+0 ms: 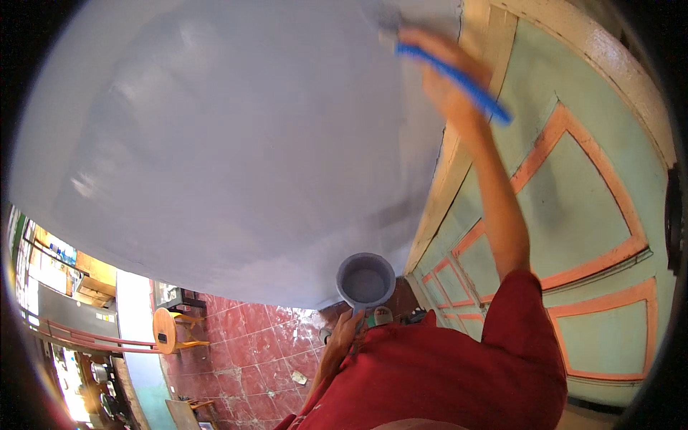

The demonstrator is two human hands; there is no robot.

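Note:
Raised high, my right hand [448,97] is closed around a paintbrush with a blue handle [462,77]. The blurred bristles lie at the grey wall [244,143], close to the cream wooden frame on its right side. Low in front of my body, my left hand [345,331] grips the handle of a grey dipper [341,285]. Grey liquid that looks like paint sits inside the dipper, which is held upright near the foot of the wall. Part of my left hand's fingers is hidden.
A pale green panelled door [573,208] with orange trim stands at the right, beside a cream frame post [438,193]. Red floor tiles [251,344] spread below, with scattered pale spots. A wooden stool [166,331] and cluttered shelves [93,287] are at the left.

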